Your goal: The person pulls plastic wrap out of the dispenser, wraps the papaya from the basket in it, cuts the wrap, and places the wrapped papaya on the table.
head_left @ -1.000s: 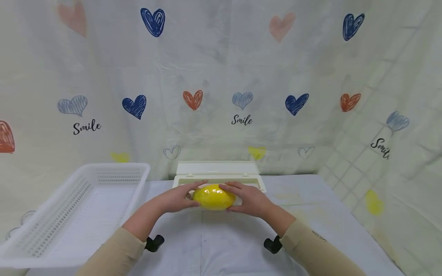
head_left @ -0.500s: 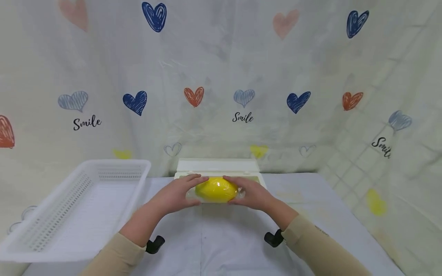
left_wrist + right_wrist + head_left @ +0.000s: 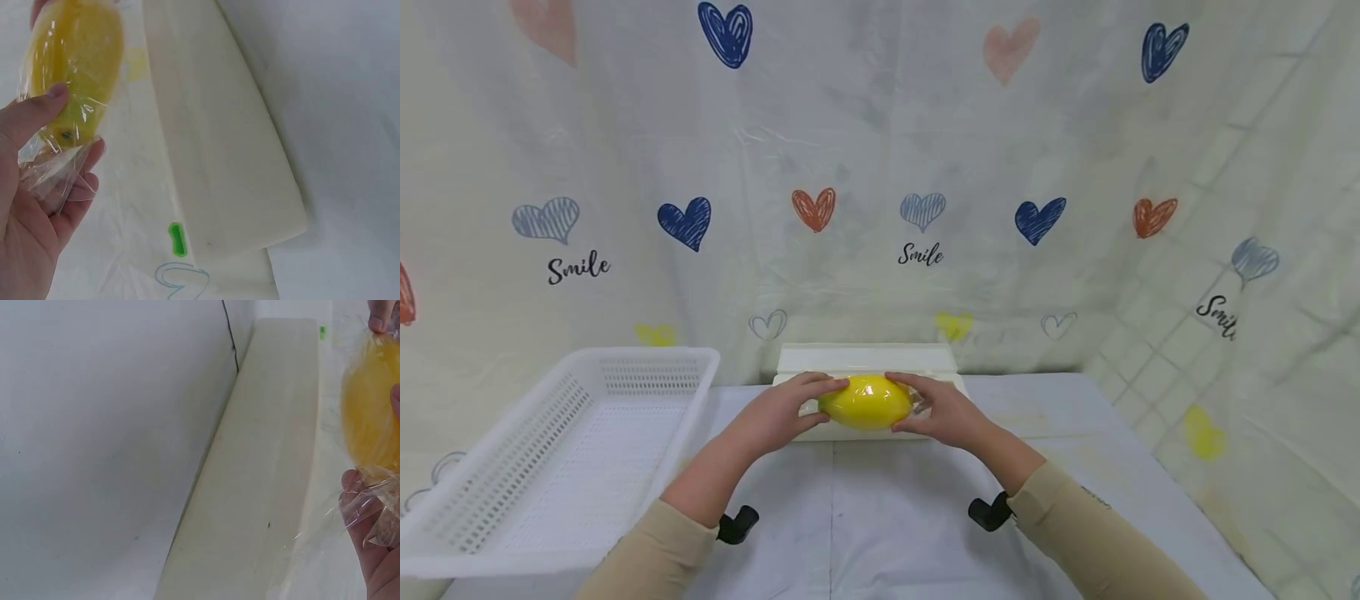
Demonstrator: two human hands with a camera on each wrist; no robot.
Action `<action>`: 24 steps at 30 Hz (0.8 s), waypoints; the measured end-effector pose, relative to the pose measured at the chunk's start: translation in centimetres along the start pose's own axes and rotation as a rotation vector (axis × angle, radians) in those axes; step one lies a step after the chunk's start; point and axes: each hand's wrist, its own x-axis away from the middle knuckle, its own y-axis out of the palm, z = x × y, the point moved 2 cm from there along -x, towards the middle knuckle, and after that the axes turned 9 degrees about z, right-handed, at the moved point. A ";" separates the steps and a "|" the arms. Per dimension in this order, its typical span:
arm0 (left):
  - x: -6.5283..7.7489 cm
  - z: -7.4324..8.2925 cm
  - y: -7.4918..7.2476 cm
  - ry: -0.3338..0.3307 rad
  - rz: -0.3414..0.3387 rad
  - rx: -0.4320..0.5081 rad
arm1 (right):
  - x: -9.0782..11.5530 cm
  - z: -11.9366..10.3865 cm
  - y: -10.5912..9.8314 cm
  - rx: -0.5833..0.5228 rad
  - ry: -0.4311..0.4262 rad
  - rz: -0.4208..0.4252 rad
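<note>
A yellow oval fruit in clear plastic wrap is held up between both of my hands. My left hand grips its left end, where the left wrist view shows a greenish tip with a dark spot and bunched wrap. From the other side my right hand holds the right end, thumb below and fingers above. Loose film trails from that end in the right wrist view. Just behind the fruit stands a long white box with its lid raised; the hands and fruit hide most of its inside.
A large white perforated basket stands on the left of the table, which has a white cover. A curtain printed with hearts hangs close behind the box. A small green piece shows beside the box edge.
Both hands have lifted the wrapped fruit slightly from its lower position a second ago, so it now overlaps the box opening more. The view has shifted a little; both holds are kept.
</note>
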 end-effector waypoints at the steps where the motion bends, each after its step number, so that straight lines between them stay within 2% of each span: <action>1: -0.1 0.0 -0.2 0.001 -0.007 0.008 | 0.0 0.0 -0.1 0.000 0.002 0.000; 8: -1.2 0.6 -1.4 0.012 -0.047 0.029 | -0.7 -0.1 -1.1 0.009 0.015 0.008; 24: -3.9 0.7 -4.2 -0.026 -0.094 0.081 | -3.4 -1.1 -3.8 -0.021 0.080 -0.026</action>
